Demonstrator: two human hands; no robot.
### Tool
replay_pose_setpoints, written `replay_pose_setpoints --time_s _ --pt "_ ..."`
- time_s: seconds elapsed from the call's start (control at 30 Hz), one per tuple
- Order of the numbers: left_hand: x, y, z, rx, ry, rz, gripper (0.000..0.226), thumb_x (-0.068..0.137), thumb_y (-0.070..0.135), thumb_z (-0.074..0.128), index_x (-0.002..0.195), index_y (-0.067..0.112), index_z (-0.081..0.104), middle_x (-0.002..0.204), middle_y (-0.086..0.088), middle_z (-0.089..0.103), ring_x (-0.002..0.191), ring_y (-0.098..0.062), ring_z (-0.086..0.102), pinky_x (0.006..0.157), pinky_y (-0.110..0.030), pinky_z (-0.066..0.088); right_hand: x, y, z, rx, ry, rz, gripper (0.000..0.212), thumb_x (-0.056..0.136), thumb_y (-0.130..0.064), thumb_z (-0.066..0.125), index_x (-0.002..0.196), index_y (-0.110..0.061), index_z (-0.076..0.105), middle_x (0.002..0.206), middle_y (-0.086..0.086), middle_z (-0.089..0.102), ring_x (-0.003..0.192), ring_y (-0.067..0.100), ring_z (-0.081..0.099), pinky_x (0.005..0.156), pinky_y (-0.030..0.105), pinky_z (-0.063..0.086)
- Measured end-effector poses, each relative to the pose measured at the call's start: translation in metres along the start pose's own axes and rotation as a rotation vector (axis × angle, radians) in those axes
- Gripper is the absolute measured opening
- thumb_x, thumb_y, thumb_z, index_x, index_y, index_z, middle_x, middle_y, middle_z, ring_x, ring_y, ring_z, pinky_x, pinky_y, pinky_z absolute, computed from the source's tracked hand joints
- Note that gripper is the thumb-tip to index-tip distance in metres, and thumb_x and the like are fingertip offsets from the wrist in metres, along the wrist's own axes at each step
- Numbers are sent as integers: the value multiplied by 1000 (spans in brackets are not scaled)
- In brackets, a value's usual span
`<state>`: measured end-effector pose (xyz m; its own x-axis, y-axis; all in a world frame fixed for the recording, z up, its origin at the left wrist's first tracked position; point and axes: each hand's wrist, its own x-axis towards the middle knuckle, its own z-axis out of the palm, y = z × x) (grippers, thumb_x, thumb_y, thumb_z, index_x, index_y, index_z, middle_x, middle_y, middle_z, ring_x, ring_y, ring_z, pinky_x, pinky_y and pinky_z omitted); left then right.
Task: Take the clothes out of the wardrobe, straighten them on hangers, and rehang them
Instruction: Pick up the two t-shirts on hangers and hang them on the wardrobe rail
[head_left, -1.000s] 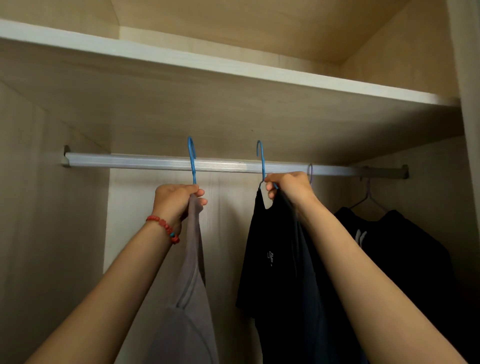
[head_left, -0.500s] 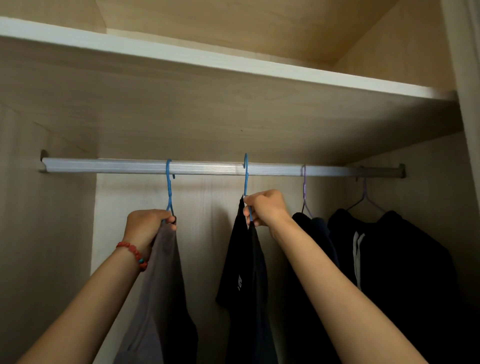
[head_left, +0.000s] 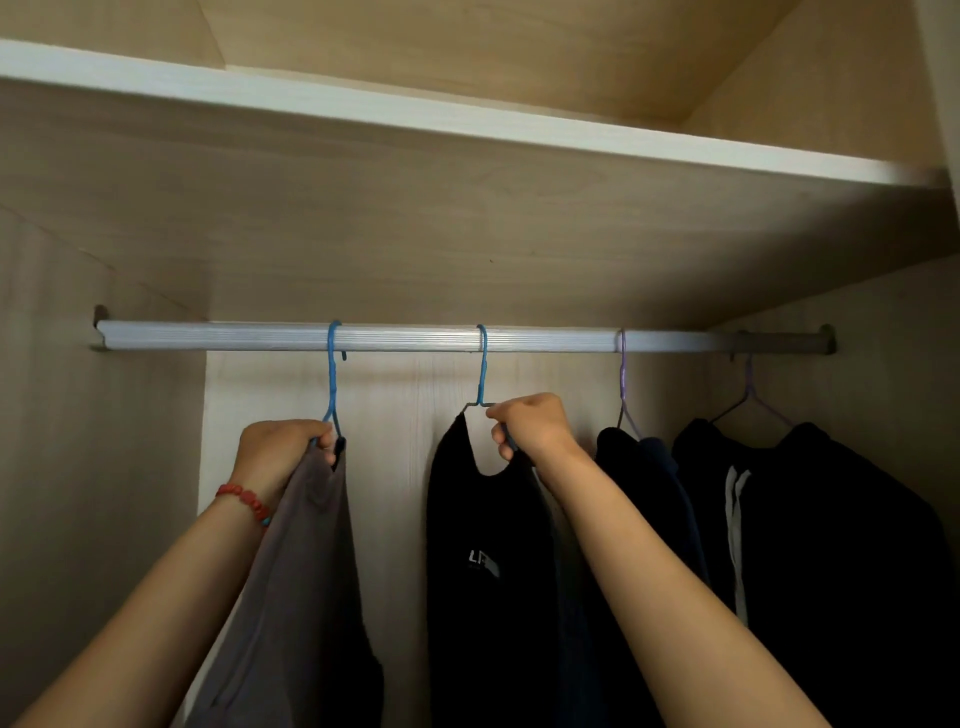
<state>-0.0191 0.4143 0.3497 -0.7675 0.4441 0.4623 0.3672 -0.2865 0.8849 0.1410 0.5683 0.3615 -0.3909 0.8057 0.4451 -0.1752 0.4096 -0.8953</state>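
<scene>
A silver wardrobe rail (head_left: 218, 335) runs across the view. Two blue hangers hook over it. My left hand (head_left: 283, 449) grips the left blue hanger (head_left: 332, 384) at its neck, together with the top of a grey garment (head_left: 306, 561) that hangs from it. My right hand (head_left: 532, 426) grips the shoulder of the right blue hanger (head_left: 483, 371), which carries a black T-shirt (head_left: 483, 561) with a small white print. Both hooks sit on the rail.
To the right, two purple hangers (head_left: 622, 384) hold dark garments (head_left: 831, 545), one with white drawstrings. A wooden shelf (head_left: 467, 122) sits above the rail. The wardrobe's left wall (head_left: 93, 467) stands close to my left arm.
Both hangers' hooks, above the rail a second ago, have come down onto it. The black T-shirt has turned to face me. My hands keep their hold.
</scene>
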Motion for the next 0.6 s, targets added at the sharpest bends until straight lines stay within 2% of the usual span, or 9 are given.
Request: replay_pose_setpoints --time_s 0.07,0.2,0.3,0.43,0.5,0.57,0.6 --pt "6 -2 -6 -7 -10 -25 25 88 7 53 63 9 49 57 -5 50 51 -14 47 32 -12 40 2 1 2 -42 11 -20 13 86 -5 52 81 -2 63 36 1 50 23 11 37 37 17 34" --pt "17 -6 -17 -110 -119 -120 42 92 6 42 51 7 45 29 2 42 25 -7 39 30 -9 32 3 5 7 -118 51 -76 20 87 -6 50 69 -4 58 54 9 54 38 18 43 47 23 40" --pt "18 -6 -19 -119 -157 -163 38 94 9 40 56 8 38 25 1 38 20 -7 35 29 -8 30 8 10 8 -146 116 -107 29 86 -7 51 57 -8 55 64 10 56 52 23 47 59 28 44" --pt "21 -8 -24 -89 -114 -152 36 92 12 46 57 7 42 27 1 41 22 -7 39 30 -9 34 12 13 0 -152 165 -90 34 83 -7 52 49 -10 50 57 6 51 50 23 44 58 29 42" --pt "23 -10 -24 -91 -86 -143 35 91 11 48 56 7 44 28 1 44 23 -7 41 31 -10 36 13 14 -6 -158 185 -85 29 82 -7 52 53 -3 55 57 7 50 53 24 44 58 31 41" --pt "22 -10 -22 -98 -77 -133 33 90 10 50 57 7 45 30 2 45 24 -7 42 32 -11 37 13 14 -12 -140 205 -79 22 80 -6 53 76 12 64 61 11 49 60 22 41 58 31 39" --pt "22 -10 -21 -97 -66 -123 32 89 10 50 57 7 46 33 1 47 25 -7 43 33 -12 38 13 14 -14 -137 208 -78 24 80 -6 52 86 16 62 63 12 48 60 22 40 57 30 37"
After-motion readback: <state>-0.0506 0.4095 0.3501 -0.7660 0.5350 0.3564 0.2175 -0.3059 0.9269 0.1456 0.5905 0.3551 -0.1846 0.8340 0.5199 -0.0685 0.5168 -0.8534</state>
